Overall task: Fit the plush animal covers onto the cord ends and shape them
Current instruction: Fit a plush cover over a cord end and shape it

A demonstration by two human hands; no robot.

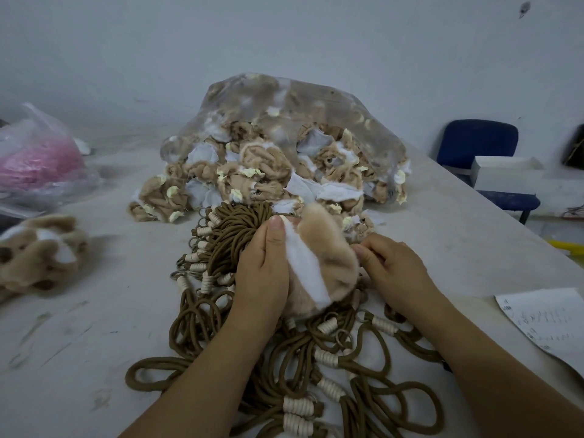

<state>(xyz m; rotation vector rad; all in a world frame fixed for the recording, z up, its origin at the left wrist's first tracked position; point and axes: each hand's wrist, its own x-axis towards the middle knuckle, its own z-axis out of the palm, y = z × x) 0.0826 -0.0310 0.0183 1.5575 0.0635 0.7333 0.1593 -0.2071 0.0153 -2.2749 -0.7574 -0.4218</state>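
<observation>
A tan and white plush animal cover [319, 260] is held up over a heap of brown cords [240, 229] with cream wrapped ends and metal rings. My left hand [264, 267] grips the cover's left side, thumb on the white stripe. My right hand [390, 267] pinches the cover's right edge with curled fingers. More brown cord loops [354, 374] spread toward me under my forearms. The cord end inside the cover is hidden.
A clear plastic bag [284, 121] spills inside-out tan and white covers [221, 181] behind the cords. Finished plush pieces [41, 251] lie at left, near a bag of pink material [38, 159]. A written paper [550, 324] lies at right. A blue chair [480, 147] stands past the table's right edge.
</observation>
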